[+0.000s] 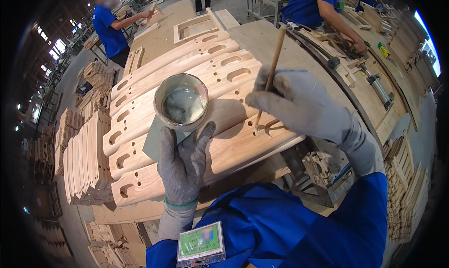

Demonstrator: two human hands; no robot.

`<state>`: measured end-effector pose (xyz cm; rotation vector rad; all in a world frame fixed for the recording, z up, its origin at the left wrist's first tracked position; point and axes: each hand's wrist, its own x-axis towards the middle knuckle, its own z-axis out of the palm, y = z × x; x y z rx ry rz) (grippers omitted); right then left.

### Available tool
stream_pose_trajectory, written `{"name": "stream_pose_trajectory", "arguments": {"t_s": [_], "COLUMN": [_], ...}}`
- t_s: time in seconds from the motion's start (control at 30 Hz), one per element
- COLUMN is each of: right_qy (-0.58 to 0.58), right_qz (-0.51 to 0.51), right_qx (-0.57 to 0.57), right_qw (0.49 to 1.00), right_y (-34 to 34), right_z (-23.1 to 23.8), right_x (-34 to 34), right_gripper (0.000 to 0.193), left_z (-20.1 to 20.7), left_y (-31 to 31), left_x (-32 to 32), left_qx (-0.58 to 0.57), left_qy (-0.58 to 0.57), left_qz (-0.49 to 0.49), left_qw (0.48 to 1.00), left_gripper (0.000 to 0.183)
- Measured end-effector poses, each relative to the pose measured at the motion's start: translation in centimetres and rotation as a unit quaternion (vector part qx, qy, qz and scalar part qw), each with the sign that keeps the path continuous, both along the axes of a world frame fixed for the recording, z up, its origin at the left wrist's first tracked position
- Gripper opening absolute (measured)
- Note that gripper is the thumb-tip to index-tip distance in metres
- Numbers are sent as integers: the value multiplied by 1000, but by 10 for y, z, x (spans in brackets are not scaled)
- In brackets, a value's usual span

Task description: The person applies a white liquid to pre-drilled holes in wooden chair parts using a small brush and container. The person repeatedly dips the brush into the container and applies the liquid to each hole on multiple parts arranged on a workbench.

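In my gloved left hand (184, 167) is a round cup (158, 106), fingers closed around its lower side. Whitish, glue-like liquid (180, 104) lies inside it. My gloved right hand (299, 102) grips a thin wooden stick (278, 48), which slants down with its lower end at a small hole in the nearest wooden board (220, 155). Several pale boards lie side by side under both hands, each with oval slots and small round holes near the ends. A flat grey-green piece (156, 139) shows beneath the cup; what it is, I cannot tell.
A stack of similar boards (86, 160) stands at the left. Beyond lies a wooden frame (194, 29). At the right, a bench (388, 123) carries tools and wood parts, where a co-worker in blue (311, 6) bends over. Another person (110, 31) works at the far left.
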<state>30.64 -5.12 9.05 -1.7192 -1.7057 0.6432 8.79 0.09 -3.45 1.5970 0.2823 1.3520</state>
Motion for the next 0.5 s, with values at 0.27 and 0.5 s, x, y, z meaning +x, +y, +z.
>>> {"name": "stream_pose_trajectory", "arguments": {"t_s": [0.27, 0.5], "right_qy": [-70, -103], "right_qz": [71, 49], "right_qx": [123, 32], "right_qw": [987, 993], "right_y": [23, 8], "right_z": [-37, -10], "right_x": [12, 0], "right_gripper": [31, 30], "left_z": [13, 19], "left_y": [-4, -5], "left_x": [7, 4], "left_qx": [-34, -219], "left_qy": [19, -155], "left_qz": [5, -41], "left_qw": [999, 962], "left_gripper": [42, 46]}}
